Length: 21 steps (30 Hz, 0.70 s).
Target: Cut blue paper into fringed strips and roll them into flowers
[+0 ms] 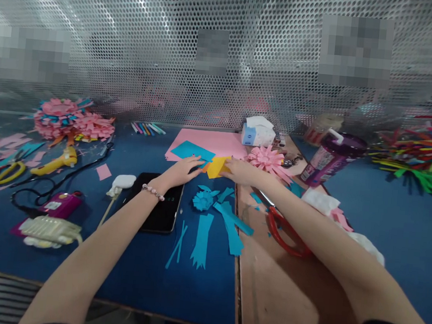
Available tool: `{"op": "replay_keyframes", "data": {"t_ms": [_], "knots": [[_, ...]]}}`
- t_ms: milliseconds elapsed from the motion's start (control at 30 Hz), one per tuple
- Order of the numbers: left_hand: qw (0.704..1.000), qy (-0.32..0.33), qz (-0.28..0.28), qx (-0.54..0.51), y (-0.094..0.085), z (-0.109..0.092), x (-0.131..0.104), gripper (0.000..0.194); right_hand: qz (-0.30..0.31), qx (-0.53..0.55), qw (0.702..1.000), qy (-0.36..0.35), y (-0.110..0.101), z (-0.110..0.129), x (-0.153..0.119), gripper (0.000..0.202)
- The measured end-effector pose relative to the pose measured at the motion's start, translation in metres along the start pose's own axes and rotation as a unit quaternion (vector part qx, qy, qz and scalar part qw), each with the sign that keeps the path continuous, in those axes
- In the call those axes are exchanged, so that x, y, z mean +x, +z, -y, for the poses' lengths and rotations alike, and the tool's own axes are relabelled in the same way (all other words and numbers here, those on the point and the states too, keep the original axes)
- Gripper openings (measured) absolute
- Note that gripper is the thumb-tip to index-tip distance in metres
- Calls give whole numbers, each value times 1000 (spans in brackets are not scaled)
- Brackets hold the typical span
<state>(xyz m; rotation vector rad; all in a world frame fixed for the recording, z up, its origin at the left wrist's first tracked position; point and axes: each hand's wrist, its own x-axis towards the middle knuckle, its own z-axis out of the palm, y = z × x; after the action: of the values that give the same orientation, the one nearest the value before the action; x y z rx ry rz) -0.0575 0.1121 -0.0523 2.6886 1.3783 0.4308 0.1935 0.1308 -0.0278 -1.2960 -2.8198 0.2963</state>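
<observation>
My left hand [183,171] reaches over the near edge of a sheet of blue paper [189,150], its fingers stretched out and apart. The fingertips touch or nearly touch the blue sheet and a small orange piece of paper [206,168]. My right hand [243,171] has its fingers closed at the right edge of a piece of yellow paper [216,167]. Both coloured papers overlap a large pink sheet [221,141]. Nearer to me lie a blue paper flower [204,200] and cut blue strips [202,239]. Red-handled scissors [285,236] rest partly under my right forearm.
A black tablet [161,207] lies beneath my left wrist. To the right are a pink paper flower [266,160], a tissue box [258,132] and a purple tumbler [329,159]. A yellow glue gun [57,162] and cables lie left. A perforated metal panel [221,97] stands behind.
</observation>
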Motion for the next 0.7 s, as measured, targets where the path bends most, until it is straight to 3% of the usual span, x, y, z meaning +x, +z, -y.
{"op": "replay_keyframes", "data": {"t_ms": [167,300,500,567,700], "knots": [[999,-29,35,27,-4,-2,-5,61,-64,-69,995,30,9,-7,-5,62],[994,-73,66,40,-6,-3,-10,57,-100,-114,987,60,15,-16,-5,68],[971,-226,8,72,6,-14,-23,59,-132,-106,983,70,0,-6,-5,58],[972,-225,14,61,8,-18,-26,59,-105,-81,987,88,-10,4,-11,52],[982,-180,53,29,3,-17,-28,63,-82,-65,984,141,-13,24,-32,67]]}}
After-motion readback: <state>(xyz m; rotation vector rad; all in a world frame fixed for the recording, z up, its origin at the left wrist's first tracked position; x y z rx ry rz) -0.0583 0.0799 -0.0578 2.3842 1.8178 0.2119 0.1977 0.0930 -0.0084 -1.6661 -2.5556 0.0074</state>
